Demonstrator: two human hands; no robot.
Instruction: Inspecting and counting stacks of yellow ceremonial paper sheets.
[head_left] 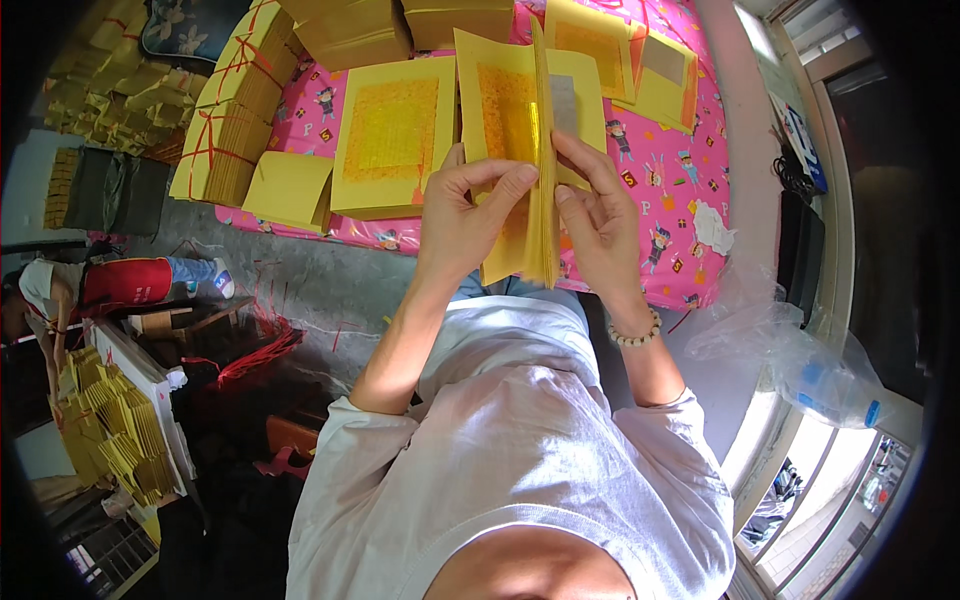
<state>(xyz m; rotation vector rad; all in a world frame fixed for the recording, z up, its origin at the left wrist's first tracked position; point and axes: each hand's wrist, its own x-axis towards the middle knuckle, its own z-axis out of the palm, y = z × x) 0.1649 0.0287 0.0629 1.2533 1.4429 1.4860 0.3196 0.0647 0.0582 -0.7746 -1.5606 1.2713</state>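
Both my hands hold a stack of yellow joss paper [542, 110] upright, its edges toward me, above the table's front edge. My left hand [462, 215] grips it from the left with the thumb on the sheets. My right hand [600, 215], a beaded bracelet at the wrist, has its fingers curled against the right side. The sheet facing left carries a gold-orange patch. Just left of my left hand lies a flat pile of yellow sheets [387, 130] with an orange-gold square. Beyond my right hand a sheet with a silver-grey square [564, 100] is partly hidden.
A pink cartoon-print cloth [655, 170] covers the table. Red-tied yellow bundles [220, 150] line its left side; more sheets [655, 70] lie far right. Crumpled white tissue [713, 230] sits at the right edge. At left, another person [60, 285] bends over yellow stacks [115, 420]. Red strings [262, 345] hang nearby.
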